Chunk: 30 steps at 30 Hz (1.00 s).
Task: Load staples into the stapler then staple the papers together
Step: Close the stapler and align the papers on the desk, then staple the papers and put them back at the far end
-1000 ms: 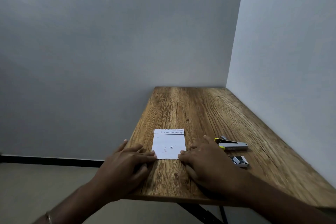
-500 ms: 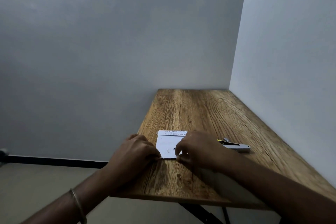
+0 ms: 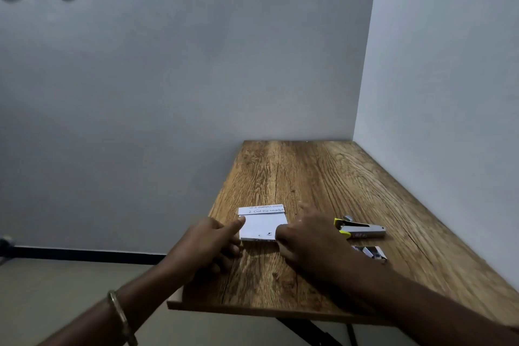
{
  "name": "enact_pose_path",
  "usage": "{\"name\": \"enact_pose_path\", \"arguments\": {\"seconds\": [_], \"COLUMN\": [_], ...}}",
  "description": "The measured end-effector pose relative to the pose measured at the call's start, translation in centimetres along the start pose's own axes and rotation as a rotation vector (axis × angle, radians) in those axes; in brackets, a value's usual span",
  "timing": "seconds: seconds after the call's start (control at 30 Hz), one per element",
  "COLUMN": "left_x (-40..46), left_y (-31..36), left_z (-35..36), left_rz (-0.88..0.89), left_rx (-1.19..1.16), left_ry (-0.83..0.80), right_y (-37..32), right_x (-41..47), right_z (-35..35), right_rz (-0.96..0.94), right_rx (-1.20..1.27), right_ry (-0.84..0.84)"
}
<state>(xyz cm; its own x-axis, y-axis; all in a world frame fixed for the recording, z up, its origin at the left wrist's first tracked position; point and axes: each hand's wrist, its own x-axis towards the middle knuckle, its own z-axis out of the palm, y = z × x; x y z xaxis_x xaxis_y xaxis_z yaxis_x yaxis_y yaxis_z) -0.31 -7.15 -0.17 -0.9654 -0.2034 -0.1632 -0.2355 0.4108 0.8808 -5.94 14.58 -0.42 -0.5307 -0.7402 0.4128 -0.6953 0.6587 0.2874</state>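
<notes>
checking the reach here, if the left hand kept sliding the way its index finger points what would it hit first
The left hand points its index finger up and right, with the tip already at the left edge of the papers. Going straight on, it would push into the papers first; the stapler lies well beyond.

The room is dim and flatly lit with a cool grey cast, the wall [image 3: 196,64] evenly dull and free of glare, so the light perhaps comes from behind the wearer. The right hand [image 3: 306,239] is smeared by motion blur, and soft shadows pool under both hands on the table [image 3: 323,177]. The wide lens bends the room's lines toward the edges.
</notes>
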Motion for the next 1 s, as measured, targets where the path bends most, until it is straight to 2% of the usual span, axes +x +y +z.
{"name": "enact_pose_path", "arguments": {"seconds": [0.2,0.4,0.6,0.7,0.8,0.87,1.0], "left_x": [0.8,1.3,1.5,1.5,1.4,1.2,1.1], "left_y": [0.3,0.9,1.2,1.2,1.0,1.0,1.1], "left_z": [0.2,1.2,2.1,2.4,2.6,2.6,2.7], "left_rz": [-0.152,-0.262,-0.273,-0.256,-0.231,-0.216,-0.188], "left_rx": [-0.301,-0.453,-0.486,-0.462,-0.454,-0.448,-0.422], "left_ry": [-0.146,-0.29,-0.263,-0.212,-0.196,-0.19,-0.19], "right_y": [0.6,0.7,0.8,1.2,3.0,5.4,10.3], "right_x": [-0.5,-1.0,-1.8,-2.2,-2.7,-3.2,-4.9], "right_z": [0.7,0.0,0.2,0.2,-0.2,-0.4,-0.3], "right_rz": [0.06,0.023,-0.004,0.022,0.105,0.203,0.364], "right_rx": [-0.029,-0.129,-0.163,-0.04,0.199,0.333,0.471], "right_ry": [-0.034,0.03,0.063,0.083,0.182,0.19,-0.038]}}
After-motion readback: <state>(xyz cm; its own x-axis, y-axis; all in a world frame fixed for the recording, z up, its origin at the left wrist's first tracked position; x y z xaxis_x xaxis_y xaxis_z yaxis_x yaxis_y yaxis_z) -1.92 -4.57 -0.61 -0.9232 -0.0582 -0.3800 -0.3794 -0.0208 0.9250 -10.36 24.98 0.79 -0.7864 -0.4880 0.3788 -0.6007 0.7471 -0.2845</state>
